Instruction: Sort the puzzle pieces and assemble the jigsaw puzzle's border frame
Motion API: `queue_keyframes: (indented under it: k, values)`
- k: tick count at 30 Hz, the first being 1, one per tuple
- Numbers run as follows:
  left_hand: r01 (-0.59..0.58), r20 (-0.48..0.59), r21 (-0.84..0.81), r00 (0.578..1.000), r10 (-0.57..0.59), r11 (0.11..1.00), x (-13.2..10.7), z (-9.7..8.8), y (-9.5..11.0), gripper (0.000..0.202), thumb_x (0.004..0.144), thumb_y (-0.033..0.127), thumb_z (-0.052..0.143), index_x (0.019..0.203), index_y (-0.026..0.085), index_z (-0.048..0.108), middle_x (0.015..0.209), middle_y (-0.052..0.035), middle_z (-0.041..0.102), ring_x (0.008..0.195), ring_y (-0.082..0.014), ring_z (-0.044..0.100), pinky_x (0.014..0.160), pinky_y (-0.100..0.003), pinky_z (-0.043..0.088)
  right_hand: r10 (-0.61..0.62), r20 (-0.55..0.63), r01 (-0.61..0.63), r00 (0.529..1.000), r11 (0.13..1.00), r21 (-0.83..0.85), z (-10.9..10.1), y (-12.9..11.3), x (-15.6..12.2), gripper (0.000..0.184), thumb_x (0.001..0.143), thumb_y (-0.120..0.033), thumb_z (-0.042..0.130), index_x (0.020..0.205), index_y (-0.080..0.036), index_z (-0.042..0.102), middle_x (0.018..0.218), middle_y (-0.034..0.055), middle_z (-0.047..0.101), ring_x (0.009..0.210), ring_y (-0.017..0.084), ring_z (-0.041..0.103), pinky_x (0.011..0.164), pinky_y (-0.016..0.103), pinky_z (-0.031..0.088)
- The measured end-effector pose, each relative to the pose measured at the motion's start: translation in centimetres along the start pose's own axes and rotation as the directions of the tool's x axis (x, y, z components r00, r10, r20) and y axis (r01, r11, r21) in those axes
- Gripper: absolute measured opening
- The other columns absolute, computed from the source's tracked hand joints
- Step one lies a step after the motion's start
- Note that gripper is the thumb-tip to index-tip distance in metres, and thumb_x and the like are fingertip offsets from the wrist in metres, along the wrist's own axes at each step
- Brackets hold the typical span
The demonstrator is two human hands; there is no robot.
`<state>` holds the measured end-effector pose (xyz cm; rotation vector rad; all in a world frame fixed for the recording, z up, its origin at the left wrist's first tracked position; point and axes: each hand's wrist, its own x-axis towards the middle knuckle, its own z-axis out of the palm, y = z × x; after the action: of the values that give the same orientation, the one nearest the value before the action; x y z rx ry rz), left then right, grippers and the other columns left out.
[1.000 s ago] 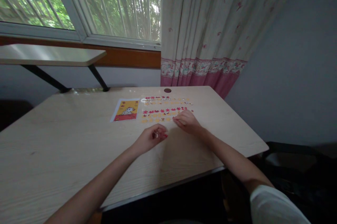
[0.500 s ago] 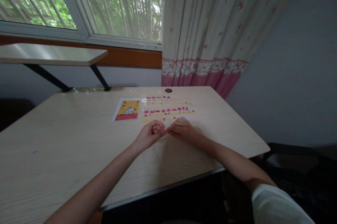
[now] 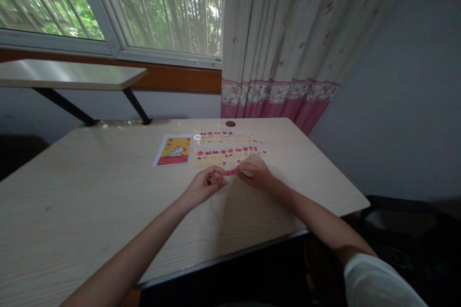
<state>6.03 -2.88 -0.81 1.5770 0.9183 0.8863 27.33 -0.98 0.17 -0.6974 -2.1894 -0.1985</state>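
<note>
Small red jigsaw puzzle pieces (image 3: pixel 230 172) sit between my two hands, just over or on the desk; I cannot tell which. My left hand (image 3: pixel 207 184) has its fingers curled, with a fingertip at the left end of the red pieces. At their right end, the closed fingers of my right hand (image 3: pixel 254 171) pinch them. Beyond my hands, red puzzle pieces (image 3: pixel 230 151) and yellow puzzle pieces (image 3: pixel 214 157) lie in rows, partly covered by my right hand. To the left lies a picture sheet (image 3: pixel 175 150) with a white animal on yellow and red.
Farther rows of red, yellow and white pieces (image 3: pixel 226 141) lie towards the back of the wooden desk (image 3: pixel 108 191). A round cable hole (image 3: pixel 230 124) is near its back edge. A raised shelf (image 3: pixel 72 74) stands at the left; a curtain (image 3: pixel 277 57) hangs behind.
The red pieces have moved slightly away from me and right, and more of them shows. My right hand has shifted right and away; my left hand has barely moved.
</note>
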Motion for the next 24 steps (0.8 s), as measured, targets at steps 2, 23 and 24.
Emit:
queue_keyframes:
  k: [2,23,24]
  values:
    - [-0.03,-0.001,0.104,1.0,0.03,0.994,-0.2,-0.2,-0.1,0.023,0.074,0.031,0.059,0.089,0.016,0.053,0.063,0.0045,0.048,0.053,-0.0078,0.044,0.05,-0.019,0.033,0.089,-0.136,-0.095,0.987,0.995,-0.033,-0.7,1.1,0.1,0.009,0.082,-0.025,0.056,0.077,-0.021,0.063,0.071,0.0015,0.065,0.069,0.013,0.056,0.069,0.029,0.039]
    - [-0.486,0.429,0.717,0.872,0.233,0.499,-1.3,-0.6,1.1,0.018,0.086,0.022,0.043,0.085,0.016,0.061,0.079,-0.0054,0.059,0.078,-0.0181,0.054,0.068,-0.028,0.042,0.528,-0.007,-0.527,0.849,0.846,-0.078,-0.9,7.1,1.0,0.016,0.079,-0.033,0.059,0.08,-0.02,0.068,0.08,0.0031,0.067,0.077,0.015,0.058,0.073,0.028,0.04]
    - [-0.488,0.43,0.717,0.872,0.235,0.498,-1.3,-0.6,1.1,0.018,0.086,0.021,0.043,0.085,0.016,0.061,0.078,-0.0054,0.059,0.078,-0.0182,0.054,0.068,-0.028,0.042,0.574,0.035,-0.57,0.818,0.817,-0.083,-0.5,8.1,1.6,0.016,0.078,-0.033,0.059,0.079,-0.019,0.068,0.08,0.003,0.067,0.076,0.015,0.058,0.071,0.027,0.04]
